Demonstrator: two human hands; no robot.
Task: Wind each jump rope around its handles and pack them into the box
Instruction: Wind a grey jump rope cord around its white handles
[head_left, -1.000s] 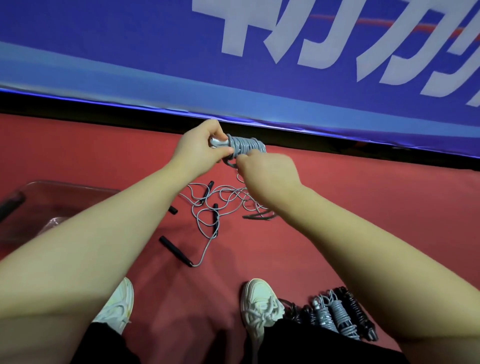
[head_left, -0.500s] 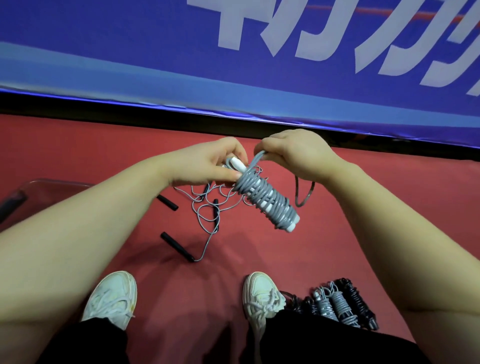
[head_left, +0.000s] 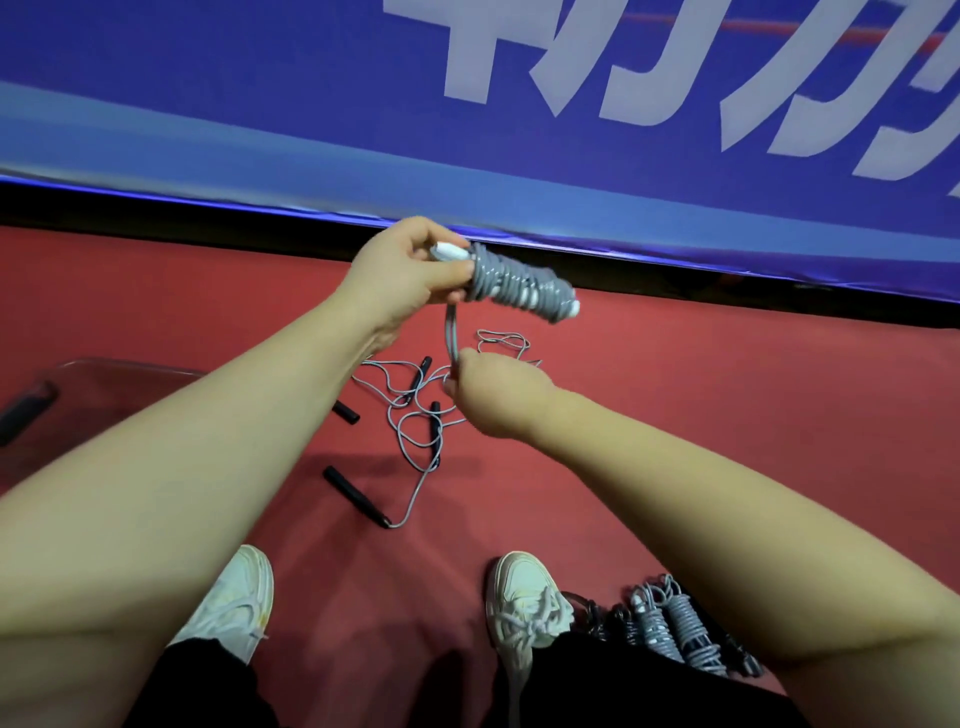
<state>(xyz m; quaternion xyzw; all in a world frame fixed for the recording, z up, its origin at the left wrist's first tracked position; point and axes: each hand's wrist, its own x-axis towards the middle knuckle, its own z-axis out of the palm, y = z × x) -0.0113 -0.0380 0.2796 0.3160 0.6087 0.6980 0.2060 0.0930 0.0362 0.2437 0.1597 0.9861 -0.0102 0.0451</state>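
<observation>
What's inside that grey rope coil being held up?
White handles show at both ends of the grey rope and between turns; the left hand grips one end. The rest is covered.

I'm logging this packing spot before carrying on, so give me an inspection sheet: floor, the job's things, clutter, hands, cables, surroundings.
Surface: red floor, ropes lying on it.
Job's things: grey bundle held in the air, nearly wound, its tail hanging loose; loose ropes with black handles tangled on the floor; wound bundles beside the right shoe; clear box at left.
Clutter: nothing seen.
Hands: left hand grips the grey bundle's white end; right hand pinches the tail.
Cables: nothing seen besides the ropes.
Surroundings: blue banner with white lettering beyond the floor.
</observation>
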